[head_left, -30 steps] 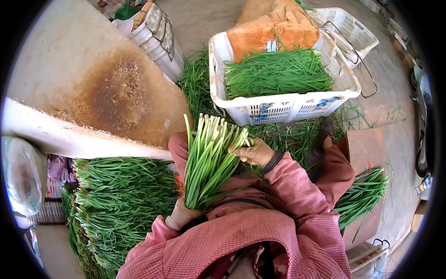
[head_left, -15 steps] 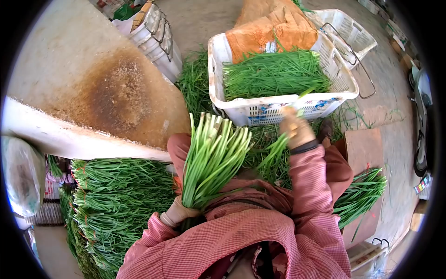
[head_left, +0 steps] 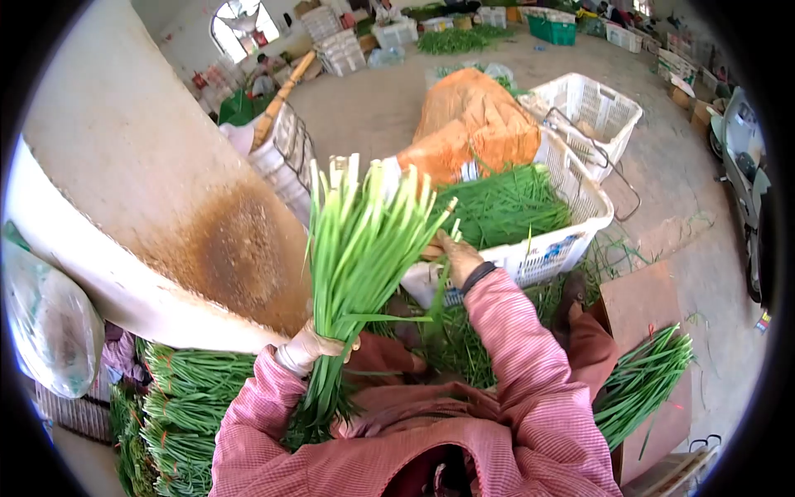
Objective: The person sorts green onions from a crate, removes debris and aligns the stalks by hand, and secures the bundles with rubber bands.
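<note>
My left hand (head_left: 319,346), in a pale glove, is wrapped round the lower, leafy part of a big bunch of garlic chives (head_left: 356,240). The bunch stands upright, cut pale ends up and green leaves hanging below. My right hand (head_left: 460,257) is beside the bunch's right side, fingers closed on a few garlic chive stalks whose pale ends poke up above them; its fingertips are partly hidden. Behind it, a white plastic crate (head_left: 592,211) holds a pile of loose garlic chives (head_left: 513,203).
An orange sack (head_left: 476,120) lies over the crate's far side. Another white crate (head_left: 617,108) stands behind. A stained pale slab (head_left: 166,182) rises on the left. Tied chive bundles (head_left: 199,406) are stacked below it; another bundle (head_left: 646,373) lies on a brown board (head_left: 642,290).
My view has tilted up. The left hand has raised the bunch. The right hand, earlier apart from it with some chives, has moved left to the bunch's side.
</note>
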